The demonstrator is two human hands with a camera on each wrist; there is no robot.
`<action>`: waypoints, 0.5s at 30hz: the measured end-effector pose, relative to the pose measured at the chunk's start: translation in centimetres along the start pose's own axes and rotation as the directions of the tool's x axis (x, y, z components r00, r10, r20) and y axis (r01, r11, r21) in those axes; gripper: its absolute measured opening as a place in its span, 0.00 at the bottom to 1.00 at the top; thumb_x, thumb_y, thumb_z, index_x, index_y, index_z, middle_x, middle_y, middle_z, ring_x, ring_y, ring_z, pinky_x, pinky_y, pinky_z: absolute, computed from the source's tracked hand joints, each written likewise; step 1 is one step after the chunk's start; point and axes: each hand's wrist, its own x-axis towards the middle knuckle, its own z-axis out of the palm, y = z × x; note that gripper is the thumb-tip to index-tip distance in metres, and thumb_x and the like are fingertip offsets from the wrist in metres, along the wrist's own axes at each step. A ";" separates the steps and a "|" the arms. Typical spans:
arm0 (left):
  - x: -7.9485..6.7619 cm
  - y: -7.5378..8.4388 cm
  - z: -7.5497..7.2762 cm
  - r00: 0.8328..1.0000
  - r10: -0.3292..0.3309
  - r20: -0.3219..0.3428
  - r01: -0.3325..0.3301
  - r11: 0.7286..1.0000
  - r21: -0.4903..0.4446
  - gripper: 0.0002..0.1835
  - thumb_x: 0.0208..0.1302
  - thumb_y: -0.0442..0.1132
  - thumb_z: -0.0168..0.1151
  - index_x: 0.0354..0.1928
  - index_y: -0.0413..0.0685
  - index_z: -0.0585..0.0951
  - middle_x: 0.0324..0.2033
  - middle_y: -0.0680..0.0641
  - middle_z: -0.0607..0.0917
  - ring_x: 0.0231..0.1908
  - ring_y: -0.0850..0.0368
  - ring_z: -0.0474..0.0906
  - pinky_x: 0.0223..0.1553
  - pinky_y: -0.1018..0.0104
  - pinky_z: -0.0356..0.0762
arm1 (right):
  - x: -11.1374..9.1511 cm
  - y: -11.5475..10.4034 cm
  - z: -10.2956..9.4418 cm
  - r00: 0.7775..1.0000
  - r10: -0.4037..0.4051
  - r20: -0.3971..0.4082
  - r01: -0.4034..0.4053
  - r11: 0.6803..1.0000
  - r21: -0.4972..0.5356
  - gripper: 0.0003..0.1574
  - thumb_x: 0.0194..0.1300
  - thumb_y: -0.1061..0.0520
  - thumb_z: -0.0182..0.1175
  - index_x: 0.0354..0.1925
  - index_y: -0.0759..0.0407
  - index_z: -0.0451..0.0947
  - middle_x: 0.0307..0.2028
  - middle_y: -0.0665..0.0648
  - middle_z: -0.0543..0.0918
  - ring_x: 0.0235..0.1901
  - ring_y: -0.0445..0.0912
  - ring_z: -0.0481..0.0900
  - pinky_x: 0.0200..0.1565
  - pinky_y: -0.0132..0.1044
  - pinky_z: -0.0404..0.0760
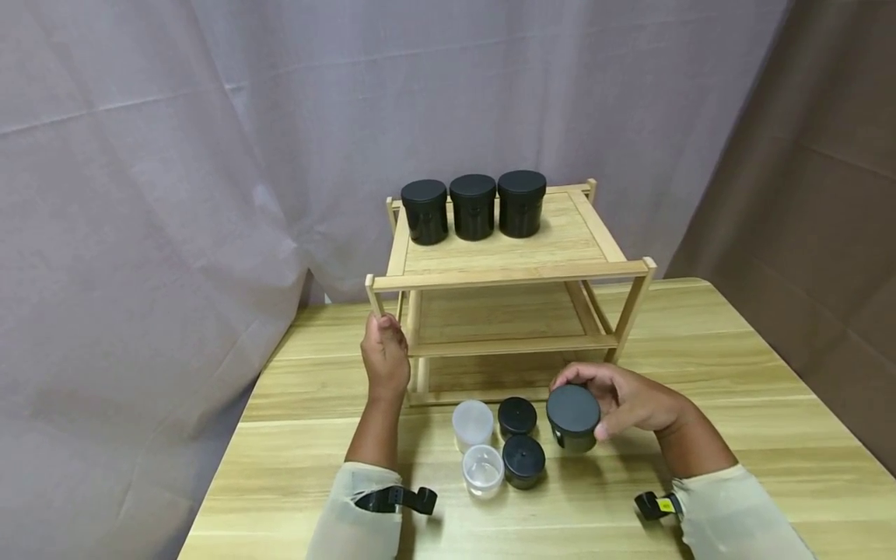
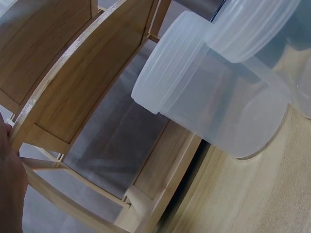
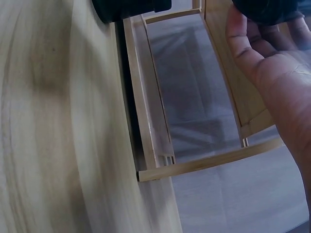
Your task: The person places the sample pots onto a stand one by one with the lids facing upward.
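My right hand (image 1: 630,400) grips a large black lidded jar (image 1: 574,416) by its side, with fingers and thumb curled round it. In the right wrist view the jar (image 3: 272,9) is raised off the table and partly cut off by the frame. My left hand (image 1: 385,354) holds the front left post of a wooden shelf rack (image 1: 511,276). Between the hands stand two small black jars (image 1: 523,460) and two translucent plastic jars (image 1: 473,424), grouped on the table. The left wrist view shows a translucent jar (image 2: 194,87) close up.
Three large black lidded jars (image 1: 473,206) stand in a row on the rack's top shelf, towards its left and middle. Lower shelves (image 1: 504,315) lie beneath. The rack stands at the back of the wooden table (image 1: 735,435), before grey curtains (image 1: 210,194).
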 end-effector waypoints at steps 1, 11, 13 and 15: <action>0.0 0.0 0.0 1.000 -0.002 -0.001 0.002 1.000 0.003 0.47 0.77 0.73 0.38 0.38 0.26 0.69 0.18 0.56 0.67 0.18 0.69 0.63 0.17 0.77 0.62 | 0.0 -0.1 0.0 1.000 -0.010 -0.012 0.009 1.000 -0.010 0.38 0.68 0.71 0.70 0.72 0.70 0.67 0.64 0.59 0.82 0.60 0.48 0.86 0.63 0.41 0.88; 0.0 0.0 -0.1 1.000 0.001 0.001 -0.001 1.000 0.007 0.46 0.78 0.73 0.38 0.37 0.26 0.69 0.18 0.56 0.67 0.18 0.69 0.63 0.17 0.76 0.63 | 0.4 -0.6 0.4 0.993 -0.075 -0.094 0.066 0.993 -0.093 0.38 0.66 0.71 0.69 0.70 0.69 0.67 0.61 0.59 0.82 0.59 0.48 0.87 0.62 0.41 0.89; 0.0 0.0 0.0 1.000 0.005 0.004 -0.005 1.000 0.011 0.46 0.78 0.73 0.38 0.37 0.27 0.69 0.17 0.56 0.67 0.18 0.69 0.63 0.17 0.76 0.63 | 0.3 -0.7 0.5 0.991 -0.077 -0.113 0.065 0.992 -0.109 0.38 0.65 0.72 0.68 0.70 0.69 0.67 0.61 0.59 0.83 0.59 0.48 0.87 0.62 0.41 0.89; 0.0 0.0 0.0 1.000 0.011 0.008 -0.011 1.000 0.015 0.46 0.78 0.73 0.38 0.37 0.27 0.70 0.17 0.55 0.67 0.17 0.69 0.63 0.17 0.76 0.63 | 0.3 -0.8 0.6 0.988 -0.086 -0.132 0.069 0.989 -0.128 0.38 0.64 0.73 0.68 0.70 0.69 0.67 0.61 0.59 0.83 0.59 0.48 0.87 0.62 0.40 0.88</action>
